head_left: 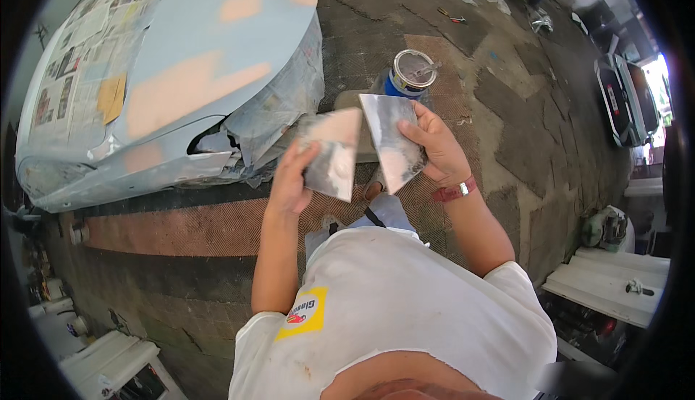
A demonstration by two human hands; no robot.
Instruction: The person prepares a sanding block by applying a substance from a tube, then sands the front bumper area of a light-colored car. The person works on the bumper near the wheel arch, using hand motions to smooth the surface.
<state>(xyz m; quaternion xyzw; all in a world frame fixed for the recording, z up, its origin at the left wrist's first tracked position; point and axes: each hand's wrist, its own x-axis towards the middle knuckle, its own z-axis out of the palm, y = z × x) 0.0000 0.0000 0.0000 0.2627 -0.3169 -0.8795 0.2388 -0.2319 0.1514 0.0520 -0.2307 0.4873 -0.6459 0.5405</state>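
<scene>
Holding 2 metal spreader plates (333, 155) tilted, left hand (291, 181), right hand (436, 146).

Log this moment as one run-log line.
left hand: holds metal spreader | right hand: holds second spreader | blades: side by side, contact unclear | can: on floor beyond hands | car panel: patched, masked with newspaper

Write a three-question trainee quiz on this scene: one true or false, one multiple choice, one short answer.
1. True or false: the left hand and the right hand each hold a flat metal plate.
2. Where does the open tin stand? A) on the car panel B) on the floor beyond the hands C) on the white bench
3. What covers the car's window area beside the light blue panel?

Key:
1. True: left plate, right plate.
2. B
3. Newspaper sheets.
</scene>
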